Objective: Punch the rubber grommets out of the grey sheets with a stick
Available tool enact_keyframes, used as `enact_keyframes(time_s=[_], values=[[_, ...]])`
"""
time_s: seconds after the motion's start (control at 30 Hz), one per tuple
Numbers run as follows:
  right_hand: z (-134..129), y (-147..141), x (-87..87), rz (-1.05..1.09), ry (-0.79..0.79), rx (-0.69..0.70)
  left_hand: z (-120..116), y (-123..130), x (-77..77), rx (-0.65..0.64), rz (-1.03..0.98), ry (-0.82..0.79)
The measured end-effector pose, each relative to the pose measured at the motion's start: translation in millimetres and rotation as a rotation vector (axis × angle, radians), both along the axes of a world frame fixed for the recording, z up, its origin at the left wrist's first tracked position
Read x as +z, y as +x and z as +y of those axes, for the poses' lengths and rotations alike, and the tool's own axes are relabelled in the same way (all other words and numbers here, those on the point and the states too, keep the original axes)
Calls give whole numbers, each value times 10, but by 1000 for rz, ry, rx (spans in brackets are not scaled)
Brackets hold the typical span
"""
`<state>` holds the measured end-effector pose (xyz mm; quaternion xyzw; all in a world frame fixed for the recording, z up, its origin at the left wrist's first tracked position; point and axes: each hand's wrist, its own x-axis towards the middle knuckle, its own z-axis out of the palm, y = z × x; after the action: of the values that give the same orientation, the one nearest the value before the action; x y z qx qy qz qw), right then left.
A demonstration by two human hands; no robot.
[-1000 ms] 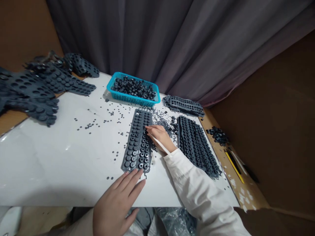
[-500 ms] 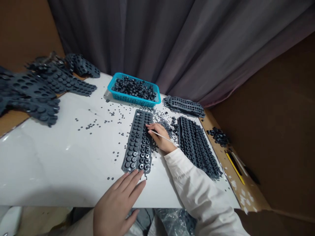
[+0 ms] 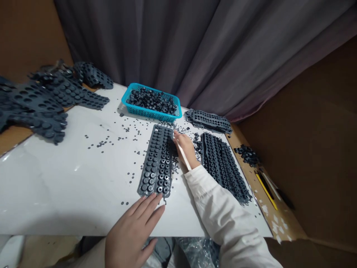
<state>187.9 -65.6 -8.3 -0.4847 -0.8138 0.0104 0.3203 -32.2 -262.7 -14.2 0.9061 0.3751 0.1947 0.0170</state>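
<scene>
A dark grey rubber sheet [image 3: 157, 160] with rows of round raised plugs lies flat on the white table, its length pointing away from me. My left hand [image 3: 136, 227] rests palm down, fingers stretched, the fingertips touching the sheet's near edge. My right hand [image 3: 186, 147] is closed around a thin white stick [image 3: 182, 153], just off the sheet's right edge toward its far end. The stick slants back toward my wrist; its far tip is hidden by the fingers. Small dark discs [image 3: 178, 130] are scattered about that hand.
Behind the sheet stands a blue basket [image 3: 152, 111] of small dark parts. More sheets [image 3: 223, 167] lie on the right, with a stack [image 3: 209, 121] behind them. Torn sheets [image 3: 50, 100] are heaped at far left. A yellow-handled tool [image 3: 266, 190] lies at the right edge.
My right hand has moved right and slightly away, from over the sheet's right rows to beside its edge, and the stick has turned steeper. My left hand stays put.
</scene>
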Motion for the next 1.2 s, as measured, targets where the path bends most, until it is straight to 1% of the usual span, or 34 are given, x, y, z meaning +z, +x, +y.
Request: enact_keyframes(time_s=[0.07,0.17,0.23,0.3,0.4,0.5,0.67,0.73,0.83,0.9,0.97,1.0,1.07,1.1,1.13,1.2], values=[[-9,16,8,103,-16,-7,8,0,7,-1,0,4],[-84,38,-5,232,-114,108,27,12,15,3,3,19],[-141,47,-28,284,-182,156,33,23,18,6,11,23],[-179,52,-53,310,-228,155,27,29,17,6,17,24],[-192,55,-77,343,-268,119,8,28,14,12,13,36],[-176,55,-89,359,-286,105,0,22,10,19,-1,50],[-179,49,-91,361,-296,100,9,14,-22,5,5,18],[-215,49,-35,369,-290,91,9,7,-46,-3,1,13],[-281,59,162,372,-252,70,25,-13,-49,-19,-1,-5],[-290,73,329,368,-215,86,65,-23,5,-40,26,-59],[-245,91,461,399,-207,89,132,-19,100,-71,82,-172],[-204,99,500,428,-236,69,170,-13,152,-84,118,-241],[-104,111,529,462,-367,17,238,1,231,-100,175,-361],[-56,111,535,462,-433,-2,264,3,245,-104,186,-392],[-18,105,548,458,-497,-16,283,-1,239,-109,183,-397],[16,73,640,485,-607,-18,305,-28,168,-131,137,-331]])
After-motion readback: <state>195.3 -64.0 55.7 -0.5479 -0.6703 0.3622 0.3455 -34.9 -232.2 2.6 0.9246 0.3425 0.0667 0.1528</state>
